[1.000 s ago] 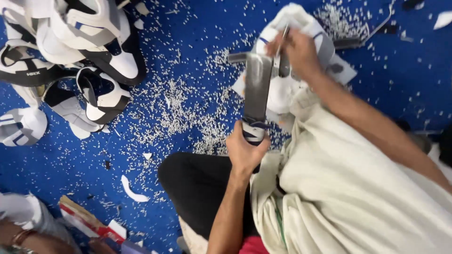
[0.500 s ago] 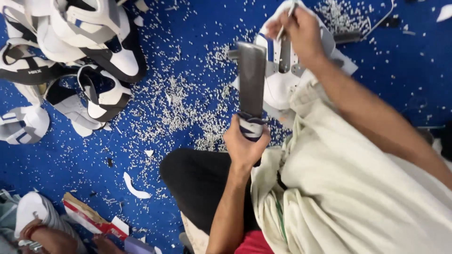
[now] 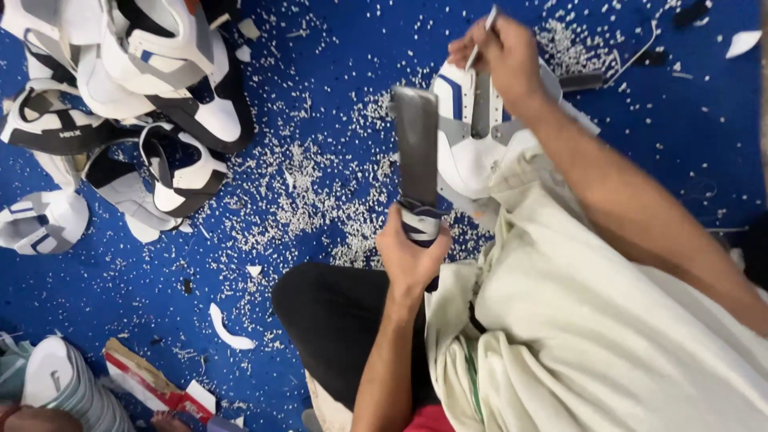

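Observation:
My left hand grips the tape-wrapped handle of a flat, broad metal bar, which stands upright over the blue floor. My right hand pinches a thin metal punch above a white shoe upper with blue stripes and grey panels. The upper lies partly under my right forearm and against my pale garment. The bar's blade is just left of the upper, close to it.
A heap of white, grey and black shoe uppers lies at the top left. Small white punched bits cover the blue floor. A white sole and a red-and-white carton sit at the bottom left, beside another person's hand.
My right hand has lifted the thin punch up off the shoe upper. The metal bar has shifted slightly left. At the bottom left, a white sole has moved into view.

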